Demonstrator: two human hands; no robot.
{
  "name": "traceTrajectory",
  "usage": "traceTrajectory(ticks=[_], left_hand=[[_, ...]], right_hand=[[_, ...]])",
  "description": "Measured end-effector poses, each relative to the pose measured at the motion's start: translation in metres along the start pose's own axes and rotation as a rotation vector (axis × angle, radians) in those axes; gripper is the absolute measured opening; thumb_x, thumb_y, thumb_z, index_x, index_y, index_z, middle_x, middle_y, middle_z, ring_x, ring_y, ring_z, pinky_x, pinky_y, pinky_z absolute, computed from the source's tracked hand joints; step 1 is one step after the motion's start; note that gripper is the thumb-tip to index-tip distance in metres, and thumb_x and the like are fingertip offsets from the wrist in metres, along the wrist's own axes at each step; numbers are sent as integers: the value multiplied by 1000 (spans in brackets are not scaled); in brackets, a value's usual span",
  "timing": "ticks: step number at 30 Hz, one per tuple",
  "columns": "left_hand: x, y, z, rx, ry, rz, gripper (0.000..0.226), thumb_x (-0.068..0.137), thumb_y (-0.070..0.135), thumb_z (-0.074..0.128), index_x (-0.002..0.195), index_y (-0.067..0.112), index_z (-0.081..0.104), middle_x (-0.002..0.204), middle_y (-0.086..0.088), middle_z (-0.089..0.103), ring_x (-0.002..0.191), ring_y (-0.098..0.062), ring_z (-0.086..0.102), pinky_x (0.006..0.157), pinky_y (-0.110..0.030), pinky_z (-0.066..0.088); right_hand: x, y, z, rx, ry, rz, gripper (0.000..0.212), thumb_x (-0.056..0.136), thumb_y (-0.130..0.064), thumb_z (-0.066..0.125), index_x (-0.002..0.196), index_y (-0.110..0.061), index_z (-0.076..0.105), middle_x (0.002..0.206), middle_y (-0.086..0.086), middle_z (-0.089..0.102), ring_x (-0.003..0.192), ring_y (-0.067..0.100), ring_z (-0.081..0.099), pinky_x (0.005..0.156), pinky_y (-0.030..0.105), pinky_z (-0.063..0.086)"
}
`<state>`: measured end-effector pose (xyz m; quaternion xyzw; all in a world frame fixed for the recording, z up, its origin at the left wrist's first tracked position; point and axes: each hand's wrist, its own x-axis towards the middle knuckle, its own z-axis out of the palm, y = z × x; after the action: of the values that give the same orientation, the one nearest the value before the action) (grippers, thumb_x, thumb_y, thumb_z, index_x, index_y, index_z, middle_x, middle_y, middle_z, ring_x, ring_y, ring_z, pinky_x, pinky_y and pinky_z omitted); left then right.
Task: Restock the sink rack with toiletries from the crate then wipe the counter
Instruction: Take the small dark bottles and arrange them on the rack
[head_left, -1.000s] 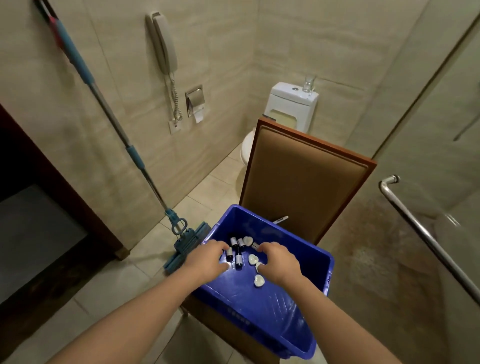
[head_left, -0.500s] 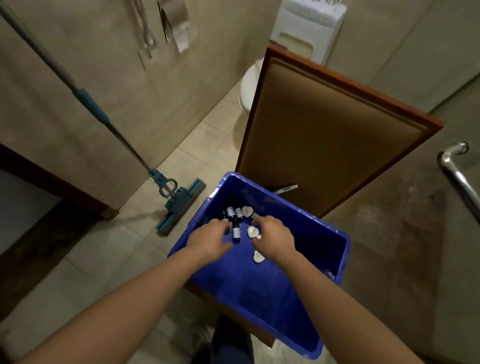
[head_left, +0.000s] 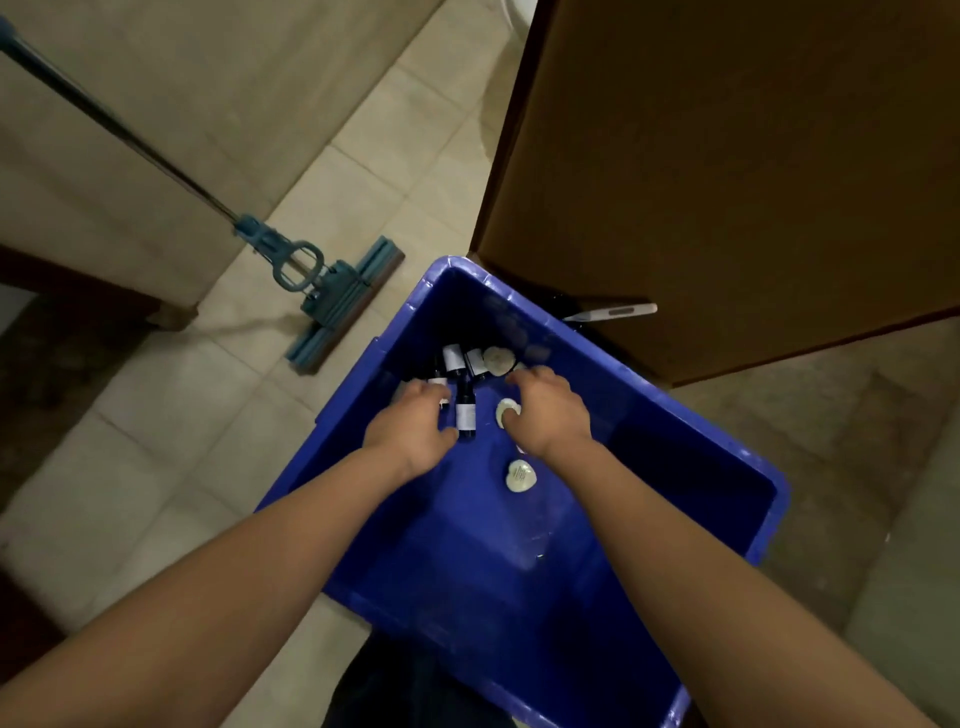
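Both hands are down in the blue crate (head_left: 675, 415). Left hand (head_left: 415, 431) curls over small bottles (head_left: 465, 410) at twelve o'clock; right hand (head_left: 550, 410) covers a round soap (head_left: 506, 410). Grip unclear on either.

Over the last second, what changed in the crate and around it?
The view tipped down: toilet, wall phone and grab rail have left the frame. Both hands crept toward the far corner's pile; the left hand covers the small bottles, the right hand rests on a white heart-shaped soap. Neither has clearly lifted anything. Blue crate, loose soap and mop stayed put.
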<state>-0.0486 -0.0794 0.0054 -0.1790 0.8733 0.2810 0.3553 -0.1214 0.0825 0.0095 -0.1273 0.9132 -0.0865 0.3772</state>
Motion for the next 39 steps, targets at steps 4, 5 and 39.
traceTrajectory(ticks=[4, 5, 39], left_hand=[[20, -4, 15, -40, -8, -14, 54, 93, 30, 59, 141, 18, 38, 148, -3, 28, 123, -27, 47, 92, -41, 48], [24, -5, 18, -53, -3, -19, 55, 93, 28, 59, 142, 18, 37, 149, -3, 27, 123, -28, 46, 93, -43, 49], [37, -5, 66, 97, 29, -150, 74, 88, 17, 59, 148, 15, 16, 139, -15, 31, 110, -34, 52, 76, -37, 42]], right_hand=[[24, 4, 11, -37, -16, 9, 44, 92, -22, 55, 135, -19, 49, 139, 9, 44, 123, 32, 44, 90, 41, 45], [29, 5, 13, -37, -24, 8, 43, 92, -21, 55, 135, -19, 50, 138, 9, 45, 123, 32, 44, 90, 41, 45], [36, 13, 60, 36, -223, 45, 37, 95, -20, 49, 128, -34, 58, 130, 10, 40, 97, 34, 54, 71, 34, 39]])
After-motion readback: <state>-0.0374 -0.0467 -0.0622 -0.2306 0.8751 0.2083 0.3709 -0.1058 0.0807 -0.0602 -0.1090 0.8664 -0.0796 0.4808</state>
